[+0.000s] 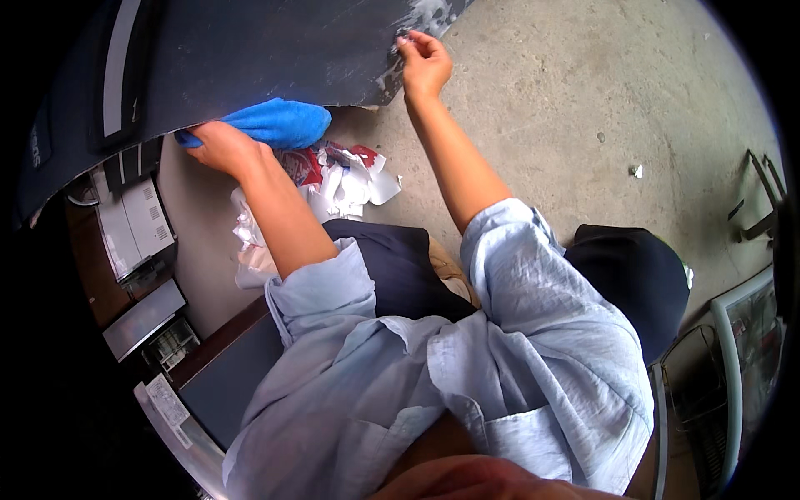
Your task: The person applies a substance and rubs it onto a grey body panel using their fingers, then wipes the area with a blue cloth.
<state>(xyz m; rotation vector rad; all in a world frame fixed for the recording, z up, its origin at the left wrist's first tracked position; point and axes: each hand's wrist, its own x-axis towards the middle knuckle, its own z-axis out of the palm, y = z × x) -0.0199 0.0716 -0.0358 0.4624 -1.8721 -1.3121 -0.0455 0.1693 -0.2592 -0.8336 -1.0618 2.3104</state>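
Note:
A large dark grey panel [258, 54] with a ragged lower edge fills the far left. My left hand [223, 150] is closed at that edge, gripping a bunched blue cloth [287, 123] that hangs out to the right of the fingers. Whether it also grips the panel edge is hidden. Up at the panel's right end, my right hand [428, 68] has its thumb and fingers pinched together by whitish residue [429, 15] smeared on the surface. Anything between those fingertips is too small to make out.
Crumpled white and red paper scraps [346, 183] lie on the concrete floor [583, 108] below the cloth. White and grey appliances [137, 225] stand at the left. At the lower right leans a light-framed glass panel [733, 350], with a dark metal frame [758, 200] farther up.

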